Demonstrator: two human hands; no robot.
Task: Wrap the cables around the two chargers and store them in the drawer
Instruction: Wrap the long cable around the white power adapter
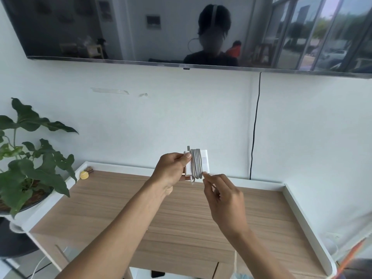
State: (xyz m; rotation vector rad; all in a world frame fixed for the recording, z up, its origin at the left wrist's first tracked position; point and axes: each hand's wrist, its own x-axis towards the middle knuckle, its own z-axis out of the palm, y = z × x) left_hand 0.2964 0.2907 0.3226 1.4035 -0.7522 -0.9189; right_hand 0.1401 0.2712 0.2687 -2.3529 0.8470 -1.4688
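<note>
left hand [171, 168] gripping cable-wound charger [198, 164], right hand [223, 200] pinching cable end

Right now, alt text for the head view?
The left hand holds up a white rectangular charger wound with grey cable; the right hand pinches the cable's end. Below is a wooden desk, with a leafy potted plant at left.

White charger [203, 162], pale grey cable [196, 164], wood-grain desk [181, 214], green plant [30, 158]

a home living room: wall-mounted tv [181, 29], wooden console table [181, 218], potted plant [30, 158].
</note>
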